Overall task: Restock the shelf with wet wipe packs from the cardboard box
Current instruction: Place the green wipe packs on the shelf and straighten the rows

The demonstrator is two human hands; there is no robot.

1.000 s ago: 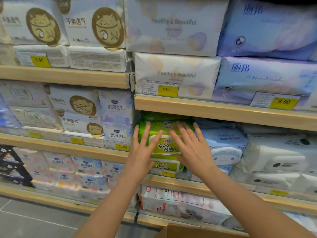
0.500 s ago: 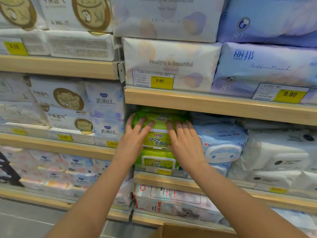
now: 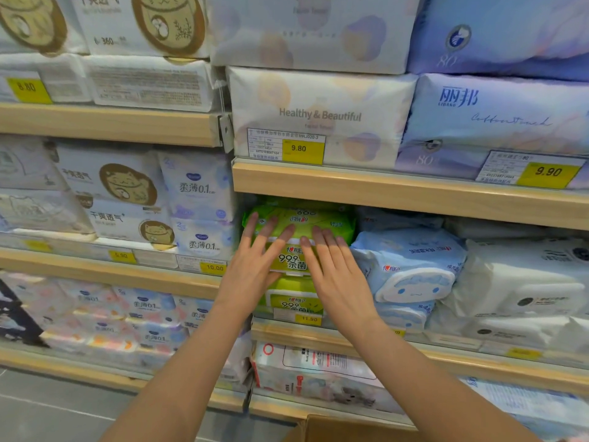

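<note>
A stack of green wet wipe packs (image 3: 299, 218) sits on the middle wooden shelf (image 3: 398, 193), below the 9.80 price tag. My left hand (image 3: 255, 260) lies flat on the front of the top green pack, fingers spread. Beside it, my right hand (image 3: 331, 269) presses the same pack with fingers extended. Neither hand grips anything. A lower green pack (image 3: 293, 301) shows beneath my palms. The top flap of the cardboard box (image 3: 344, 429) peeks in at the bottom edge.
Light blue wipe packs (image 3: 411, 266) crowd the right of the green stack, white packs (image 3: 526, 282) further right. Sanitary pad packs (image 3: 197, 199) fill the left bay. Large tissue packs (image 3: 318, 116) sit on the shelf above. Grey floor (image 3: 47, 409) lies at lower left.
Both hands have pushed a little further into the shelf against the green pack, and the view has moved closer and shifted downward.
</note>
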